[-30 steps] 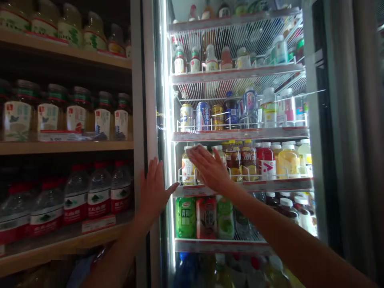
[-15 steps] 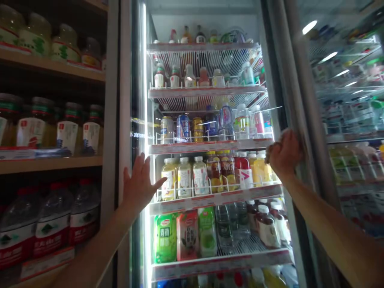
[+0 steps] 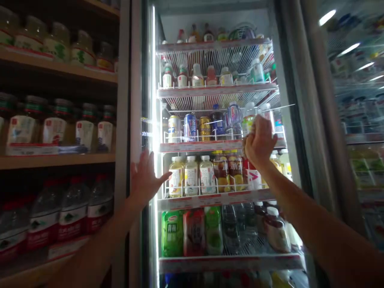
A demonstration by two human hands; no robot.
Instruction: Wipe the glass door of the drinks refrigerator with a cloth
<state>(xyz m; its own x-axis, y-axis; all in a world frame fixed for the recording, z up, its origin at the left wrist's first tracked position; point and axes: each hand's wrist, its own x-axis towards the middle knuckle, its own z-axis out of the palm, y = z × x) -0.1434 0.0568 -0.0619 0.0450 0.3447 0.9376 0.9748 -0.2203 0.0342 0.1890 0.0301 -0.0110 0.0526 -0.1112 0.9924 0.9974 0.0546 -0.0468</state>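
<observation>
My left hand [image 3: 147, 176] is spread, palm forward, at the left side of the glass-fronted drinks fridge [image 3: 207, 146], level with the bottled-tea shelf. Nothing is held in it. Raised before the glass on the right, my right hand [image 3: 261, 142] is closed around a small crumpled cloth [image 3: 247, 142], mostly hidden by the fingers. That hand covers part of the can shelf and some bottles behind it. Inside stand white-capped tea bottles [image 3: 191, 175], a blue can [image 3: 190, 127] and green drink cartons [image 3: 172, 234].
To the left, wooden shelves [image 3: 60, 160] carry juice bottles [image 3: 55, 128] and large red-capped water bottles [image 3: 73, 204]. A bright light strip [image 3: 154, 100] runs down the fridge's left edge. On the right is a metal door frame [image 3: 318, 100], with more glass-fronted shelves beyond.
My right hand has moved left and slightly up, from the door's right frame to in front of the glass. My left hand stays spread at the left edge. The view has shifted slightly.
</observation>
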